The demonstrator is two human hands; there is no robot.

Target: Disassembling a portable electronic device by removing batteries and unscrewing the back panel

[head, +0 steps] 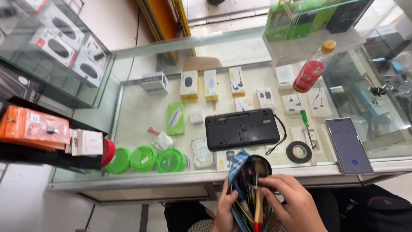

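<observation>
At 6 o'clock, nearest the camera, the left hand [224,210] grips the rim of an open blue fabric tool pouch [248,189], fingers curled and pressed against its cloth edge. The right hand [292,205] sits at the pouch's mouth from 5 o'clock, fingertips bunched and pinching a wooden-handled tool with a red end [258,206] that stands among coloured wires inside the pouch. The pouch lies below the counter's near edge, between both hands.

Just past it, at the centre of the glass counter top [141,107], lies a flat black rectangular radio-like device with a wrist cord [241,128]. At 3 o'clock rest a roll of black tape [299,151], a green-handled screwdriver [306,123] and a dark smartphone [348,145]. At 9 o'clock stand 3 round green plastic lids [146,159] beside a red one, with a white box and an orange packet [34,127] further left.

Under the glass, small white and yellow boxes [211,84] with pictured accessories lie in a row toward 12 o'clock, a green rectangular pack [175,118] at 10 o'clock. At 1 o'clock a clear plastic bottle with a red label and orange cap [313,66] leans beside a clear case of green boxes [296,17]. At 10 o'clock a side cabinet holds white boxes. Beyond, pale floor tiles and an orange door frame.
</observation>
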